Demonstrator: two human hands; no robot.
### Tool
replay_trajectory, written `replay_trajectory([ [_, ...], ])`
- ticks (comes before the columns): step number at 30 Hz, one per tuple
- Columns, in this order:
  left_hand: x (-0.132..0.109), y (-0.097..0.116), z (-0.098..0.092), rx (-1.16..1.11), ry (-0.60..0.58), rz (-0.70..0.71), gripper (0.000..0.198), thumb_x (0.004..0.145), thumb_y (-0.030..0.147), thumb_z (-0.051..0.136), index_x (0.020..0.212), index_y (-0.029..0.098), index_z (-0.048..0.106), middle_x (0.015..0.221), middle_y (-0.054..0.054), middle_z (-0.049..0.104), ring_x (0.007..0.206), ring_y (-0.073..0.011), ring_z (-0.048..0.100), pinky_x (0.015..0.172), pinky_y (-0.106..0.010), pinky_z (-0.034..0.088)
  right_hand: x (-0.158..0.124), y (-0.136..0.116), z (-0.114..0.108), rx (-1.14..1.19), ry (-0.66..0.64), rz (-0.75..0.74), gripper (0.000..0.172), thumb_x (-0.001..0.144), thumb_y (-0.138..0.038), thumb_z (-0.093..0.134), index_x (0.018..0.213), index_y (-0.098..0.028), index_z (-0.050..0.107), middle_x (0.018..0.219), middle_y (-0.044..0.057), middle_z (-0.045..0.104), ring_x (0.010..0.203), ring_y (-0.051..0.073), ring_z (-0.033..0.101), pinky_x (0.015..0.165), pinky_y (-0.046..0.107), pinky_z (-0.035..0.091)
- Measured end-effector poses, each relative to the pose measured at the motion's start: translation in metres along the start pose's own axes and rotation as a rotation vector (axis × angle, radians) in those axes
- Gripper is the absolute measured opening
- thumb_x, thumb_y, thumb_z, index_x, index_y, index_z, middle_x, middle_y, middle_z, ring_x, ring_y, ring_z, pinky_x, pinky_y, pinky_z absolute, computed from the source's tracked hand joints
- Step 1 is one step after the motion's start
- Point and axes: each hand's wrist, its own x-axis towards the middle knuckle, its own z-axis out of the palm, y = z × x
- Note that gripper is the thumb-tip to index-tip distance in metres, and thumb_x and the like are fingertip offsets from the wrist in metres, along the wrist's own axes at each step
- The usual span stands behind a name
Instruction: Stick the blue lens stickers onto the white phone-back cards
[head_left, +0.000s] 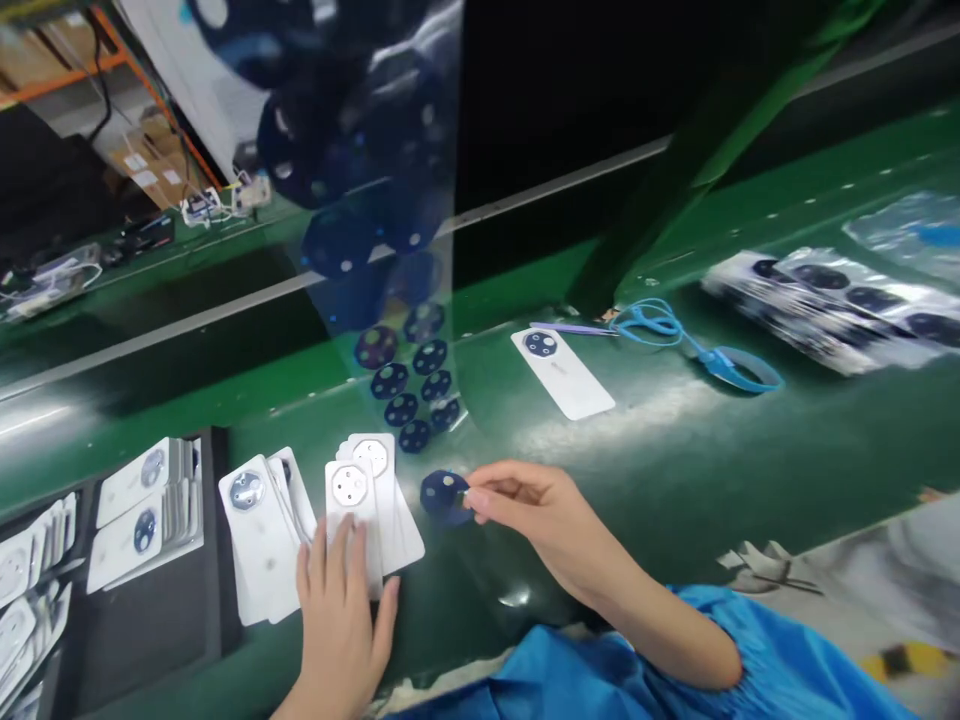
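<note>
The right hand (pixel 544 525) was nearly closed, pinching the edge of a dark blue round lens film (pixel 442 497) between thumb and fingertip at lower centre of the frame. The left hand (pixel 341 630) lay open, fingers spread on fanned white backing cards (pixel 375 500). Bare fingertips so near the film risked leaving smudges or dust on it, a thin piece held by one edge could slip onto the desk, and the loose cards might slide under the left hand's weight. The glossy green desk (pixel 660 470) threw back glare. Dark blue discs on a clear sheet (pixel 401 408) lay above the cards, with purple tweezers (pixel 570 328) and blue-handled scissors (pixel 656 322) to the right. An orange rack (pixel 75 62) and cardboard boxes (pixel 142 160) stood at upper left.
</note>
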Motion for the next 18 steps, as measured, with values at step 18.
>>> replay_trajectory([
  [18,-0.022,-0.004,0.020,-0.173,-0.096,0.155,0.057,0.100,0.050,0.045,0.142,0.013,0.054,0.148,-0.015,0.054,0.127,-0.0311,0.048,0.102,-0.047,0.030,0.091,0.039,0.083,-0.456,-0.365,0.211,0.033,0.080,-0.047,0.079,0.085,-0.016,0.068,0.070,-0.002,0.064,0.057,0.010,0.055,0.059,0.026,0.045],
])
